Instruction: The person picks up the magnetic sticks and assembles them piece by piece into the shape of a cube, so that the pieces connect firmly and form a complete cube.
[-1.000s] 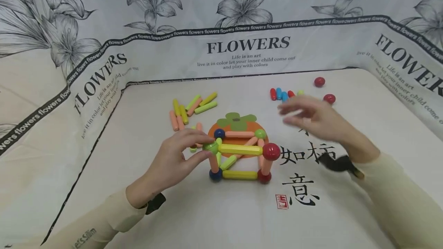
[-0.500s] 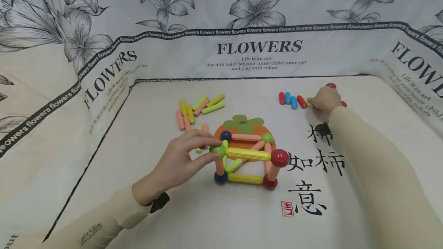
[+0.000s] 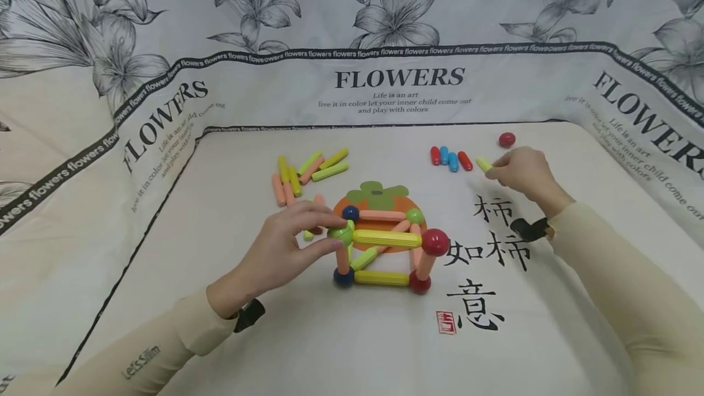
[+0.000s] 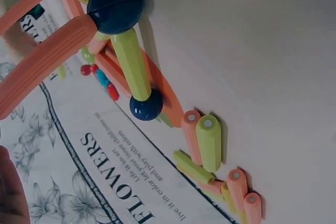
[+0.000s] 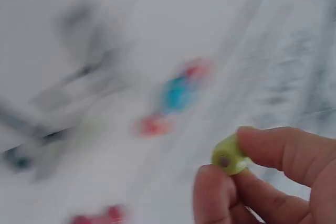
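On the tablecloth stands a box-like frame of magnetic rods and balls. My left hand point(image 3: 280, 255) pinches the light green ball point(image 3: 341, 233) at its upper left corner. From that ball a yellow rod point(image 3: 387, 238) runs across to a red ball point(image 3: 435, 242). Dark blue balls point(image 4: 115, 8) and salmon rods point(image 4: 50, 59) show large in the left wrist view. At the far right, my right hand point(image 3: 525, 176) pinches a short yellow-green magnetic rod point(image 5: 228, 156) between thumb and fingertips, one round end facing the camera.
Short red and blue rods point(image 3: 453, 162) lie left of my right hand, with a loose red ball point(image 3: 507, 139) behind it. Longer yellow, green and salmon rods point(image 3: 294, 181) lie scattered at the back left. A printed cloth wall point(image 3: 401, 99) borders the table.
My right hand has reached out to the far right group and taken hold of the short yellow-green rod there. The left hand keeps its pinch on the green ball.
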